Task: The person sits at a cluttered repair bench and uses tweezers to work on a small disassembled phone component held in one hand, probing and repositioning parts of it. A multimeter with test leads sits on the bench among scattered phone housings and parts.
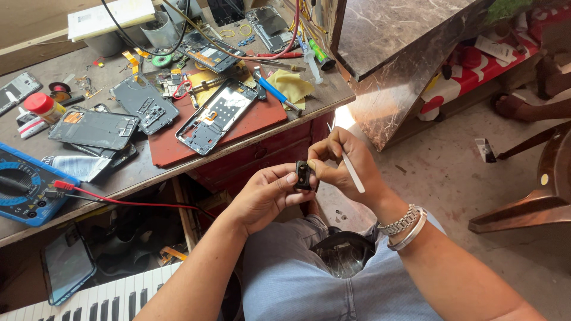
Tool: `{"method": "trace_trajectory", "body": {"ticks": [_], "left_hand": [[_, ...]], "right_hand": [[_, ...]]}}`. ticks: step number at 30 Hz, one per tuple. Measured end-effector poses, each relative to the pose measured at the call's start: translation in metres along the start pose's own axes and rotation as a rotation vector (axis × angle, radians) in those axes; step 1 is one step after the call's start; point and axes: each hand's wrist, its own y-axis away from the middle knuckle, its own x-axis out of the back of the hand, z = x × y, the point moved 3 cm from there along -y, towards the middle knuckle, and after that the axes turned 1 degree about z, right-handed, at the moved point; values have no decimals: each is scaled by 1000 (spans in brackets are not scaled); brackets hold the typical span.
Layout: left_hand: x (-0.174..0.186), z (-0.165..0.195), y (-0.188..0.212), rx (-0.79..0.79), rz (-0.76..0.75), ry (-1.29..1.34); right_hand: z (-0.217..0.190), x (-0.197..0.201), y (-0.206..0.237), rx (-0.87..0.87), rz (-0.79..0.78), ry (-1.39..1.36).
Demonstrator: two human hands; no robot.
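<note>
My left hand [264, 196] pinches the small black part [304, 176]; right hand [345, 163] grips the white tool [352, 169] beside it. A slip drops it floorward.

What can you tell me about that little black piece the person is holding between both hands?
The small black part is a stubby, roughly rectangular block, dark and matte like plastic, with a paler spot on its top face. It is held upright in the air above the person's lap, off the bench. The left hand pinches it from the side, and the right hand presses a thumb and fingertip on its upper edge while also holding a thin white stick. Finer detail is too small to tell.
</note>
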Motion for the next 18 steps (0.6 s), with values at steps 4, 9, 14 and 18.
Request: {"method": "trace_trajectory", "body": {"ticks": [4,9,14,18], "left_hand": [[-1,2,0,-19,47,-1],[1,2,-3,-62,113,31],[5,-2,-4,-52,112,21],[7,-4,-4,-42,111,-7]], "right_hand": [[-5,2,0,70,-16,38],[-21,-2,7,227,24,273],[-29,-13,11,352,52,589],[-31,-15,9,371,91,649]]}}
